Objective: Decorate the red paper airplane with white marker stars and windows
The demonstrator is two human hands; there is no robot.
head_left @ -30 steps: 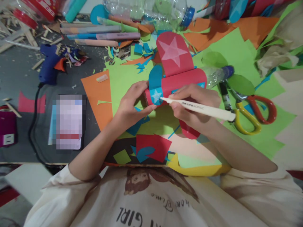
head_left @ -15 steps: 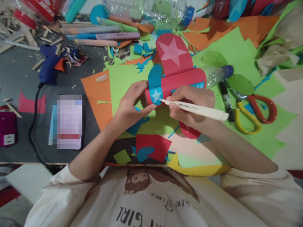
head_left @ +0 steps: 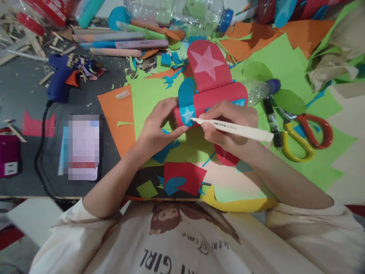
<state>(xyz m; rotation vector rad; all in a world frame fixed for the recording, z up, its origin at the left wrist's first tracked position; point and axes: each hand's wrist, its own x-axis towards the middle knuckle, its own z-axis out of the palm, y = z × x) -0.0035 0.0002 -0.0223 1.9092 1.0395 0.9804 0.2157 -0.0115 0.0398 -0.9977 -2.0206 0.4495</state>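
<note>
A toy plane made from a plastic bottle wrapped in red paper (head_left: pixel 219 93) lies in the middle, with red wings (head_left: pixel 209 62) and blue tail fins (head_left: pixel 186 91). A pale star (head_left: pixel 187 114) marks the near blue fin. My left hand (head_left: pixel 159 123) grips the plane's tail end between thumb and fingers; the fingertips are partly hidden behind it. In my right hand (head_left: pixel 228 121) is a white acrylic marker (head_left: pixel 242 131), held like a pen, its tip at the star's right side. Part of the near wing lies hidden under my right hand.
Scissors (head_left: pixel 299 140) and a black pen (head_left: pixel 272 121) lie right of the plane. A blue glue gun (head_left: pixel 61 76) and a phone (head_left: pixel 84 146) are at left. Markers (head_left: pixel 122 43), clear bottles (head_left: pixel 182 13) and paper scraps (head_left: pixel 173 59) crowd the back; green paper (head_left: pixel 154 85) lies beneath the plane.
The marker's tip has shifted very slightly left and up, and its rear end has risen a little. My left hand keeps its hold on the plane's tail.
</note>
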